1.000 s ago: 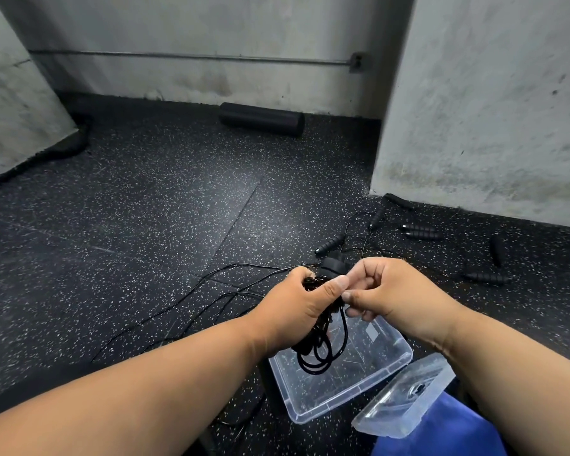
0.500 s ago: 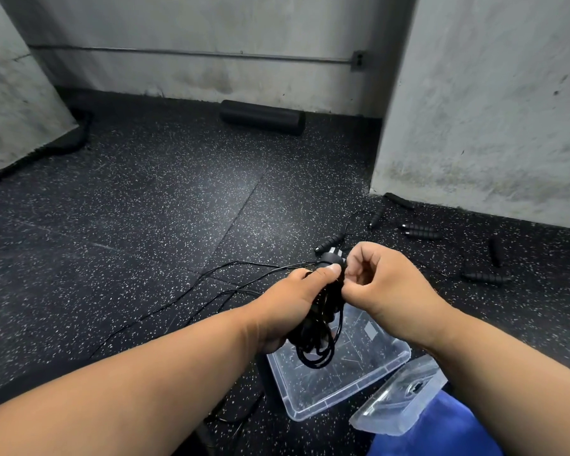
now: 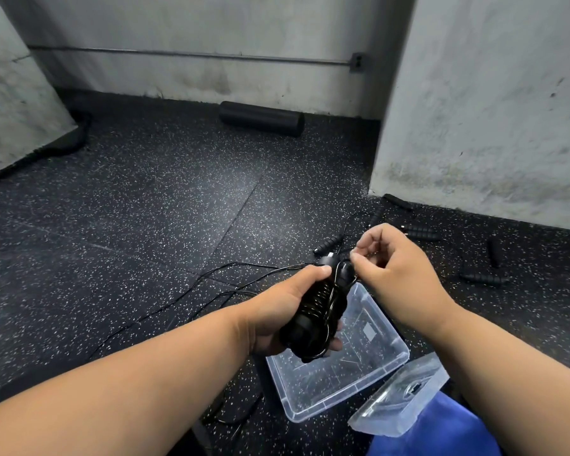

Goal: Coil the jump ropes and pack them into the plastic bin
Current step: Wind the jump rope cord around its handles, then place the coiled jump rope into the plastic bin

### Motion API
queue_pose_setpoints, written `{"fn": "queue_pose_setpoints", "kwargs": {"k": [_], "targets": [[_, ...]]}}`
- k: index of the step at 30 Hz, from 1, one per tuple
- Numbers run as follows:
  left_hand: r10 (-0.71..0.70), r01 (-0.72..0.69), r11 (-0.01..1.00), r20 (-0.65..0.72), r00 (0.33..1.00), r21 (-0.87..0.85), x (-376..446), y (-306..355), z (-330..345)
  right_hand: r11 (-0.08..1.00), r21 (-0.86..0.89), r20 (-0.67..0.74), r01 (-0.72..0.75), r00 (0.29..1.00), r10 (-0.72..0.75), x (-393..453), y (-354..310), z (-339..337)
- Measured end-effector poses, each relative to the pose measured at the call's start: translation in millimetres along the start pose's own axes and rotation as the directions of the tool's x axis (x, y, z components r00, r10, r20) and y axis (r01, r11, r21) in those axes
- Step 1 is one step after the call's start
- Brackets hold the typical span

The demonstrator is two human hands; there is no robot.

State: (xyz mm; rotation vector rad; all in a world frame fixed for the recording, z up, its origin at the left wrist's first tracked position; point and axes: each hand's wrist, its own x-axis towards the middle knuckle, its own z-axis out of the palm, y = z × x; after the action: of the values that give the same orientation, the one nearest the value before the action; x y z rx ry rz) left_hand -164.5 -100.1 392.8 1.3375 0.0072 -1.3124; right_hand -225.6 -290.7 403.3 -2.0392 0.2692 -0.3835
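Observation:
My left hand [image 3: 277, 311] grips a black jump rope bundle [image 3: 320, 311], handles together with the thin cord wound round them, held above the clear plastic bin [image 3: 389, 360]. My right hand [image 3: 399, 268] pinches the cord's loose end at the top of the bundle. The bin sits open on the floor and looks bare inside. More black rope handles [image 3: 422, 230] lie on the floor beyond my right hand, and loose black cord [image 3: 211, 278] trails to the left.
The bin's clear lid [image 3: 399, 399] leans beside it on something blue [image 3: 435, 432]. A black foam roller [image 3: 260, 118] lies by the back wall. A concrete pillar [image 3: 491, 110] rises at right. Thick black rope [image 3: 69, 139] lies far left.
The hanging loops are now wound tight round the handles. My left hand has turned the bundle more upright, and my right hand has lifted to the top, pinching the cord.

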Motion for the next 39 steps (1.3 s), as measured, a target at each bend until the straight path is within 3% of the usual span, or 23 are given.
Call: {"fn": "queue_pose_setpoints", "kwargs": {"k": [4,7,11,17,20,22,24,27,30,33,36,39], "targets": [[0.04,-0.044,0.996,-0.053,0.998,-0.075,5,-1,-6,0.937,0.206,0.043,-0.282,0.959,0.279,-4,10,9],[0.064,-0.072,0.993,-0.082,0.995,-0.096,7,3,-11,0.855,0.249,0.252,-0.454,0.883,0.396,-10,16,21],[0.096,-0.097,0.994,-0.026,0.995,-0.042,4,5,-10,0.862,0.237,0.338,-0.449,0.869,0.36,-13,22,31],[0.08,-0.075,0.995,-0.071,0.994,0.071,8,-1,-13,0.707,0.44,0.394,-0.554,0.826,0.402,-15,22,35],[0.046,-0.022,0.98,-0.119,0.992,0.197,8,-5,-15,0.752,0.4,0.388,-0.523,0.84,0.378,-20,31,39],[0.077,0.049,0.885,-0.251,0.965,0.462,3,3,-21,0.819,0.303,0.357,-0.486,0.855,0.376,-20,41,43],[0.21,0.127,0.701,-0.374,0.903,0.701,-5,15,-29,0.816,0.246,0.323,-0.523,0.838,0.439,-21,62,51],[0.328,0.229,0.503,-0.43,0.841,0.833,-15,31,-44,0.784,0.148,0.258,-0.603,0.788,0.559,-21,102,68],[0.321,0.269,0.457,-0.439,0.839,0.848,-17,36,-54,0.787,-0.05,0.189,-0.615,0.768,0.612,-16,141,94],[0.26,0.276,0.434,-0.413,0.873,0.857,-15,32,-57,0.69,-0.138,0.126,-0.711,0.678,0.724,-7,180,124],[0.222,0.292,0.412,-0.406,0.887,0.863,-11,27,-65,0.54,-0.042,0.098,-0.84,0.535,0.839,1,229,160],[0.2,0.311,0.4,-0.413,0.888,0.862,-6,25,-76,0.447,0.007,0.121,-0.895,0.445,0.888,2,302,195]]}}
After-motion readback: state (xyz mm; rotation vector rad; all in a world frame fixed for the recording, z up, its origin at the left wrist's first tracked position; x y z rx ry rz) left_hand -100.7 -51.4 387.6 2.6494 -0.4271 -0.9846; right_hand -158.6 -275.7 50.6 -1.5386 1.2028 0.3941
